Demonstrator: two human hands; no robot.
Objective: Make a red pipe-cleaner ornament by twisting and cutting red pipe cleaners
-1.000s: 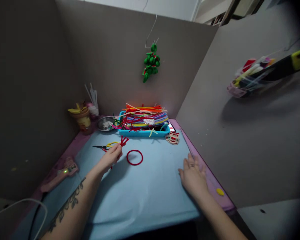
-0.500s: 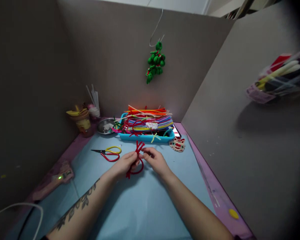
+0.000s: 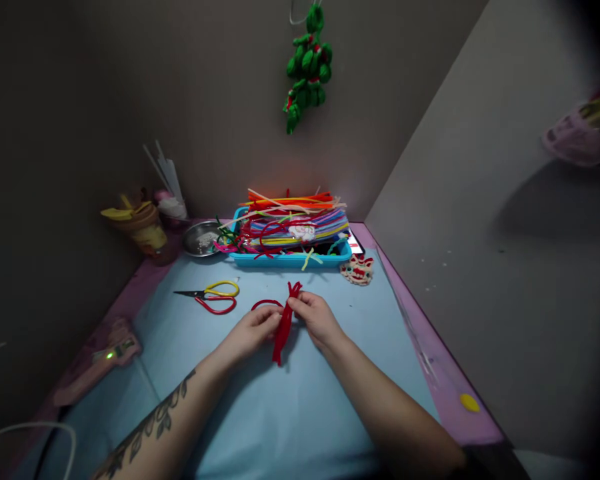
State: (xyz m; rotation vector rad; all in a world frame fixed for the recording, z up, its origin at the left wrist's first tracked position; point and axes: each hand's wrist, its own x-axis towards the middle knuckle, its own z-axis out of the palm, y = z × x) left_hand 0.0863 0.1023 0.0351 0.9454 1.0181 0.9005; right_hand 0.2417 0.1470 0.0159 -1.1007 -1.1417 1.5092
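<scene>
A bundle of red pipe cleaners (image 3: 284, 333) is held between my two hands above the blue table cover (image 3: 290, 413). My left hand (image 3: 255, 328) pinches it at its middle from the left, and a red loop curves out behind those fingers. Near the top, where the ends fan out, my right hand (image 3: 316, 317) grips the same bundle between thumb and fingers. Scissors (image 3: 213, 297) with one yellow and one red handle lie to the left, blades pointing left.
A blue basket (image 3: 290, 260) heaped with coloured pipe cleaners stands at the back, beside a metal dish (image 3: 200, 240). A beige-and-red ornament (image 3: 357, 271) lies right of it. A pink glue gun (image 3: 105, 360) with a green light rests at left. Green ornaments (image 3: 307, 70) hang above.
The red bundle has turned: its loop moved from the lower right to the upper left. My right hand has closed on its upper part. The view has tilted down.
</scene>
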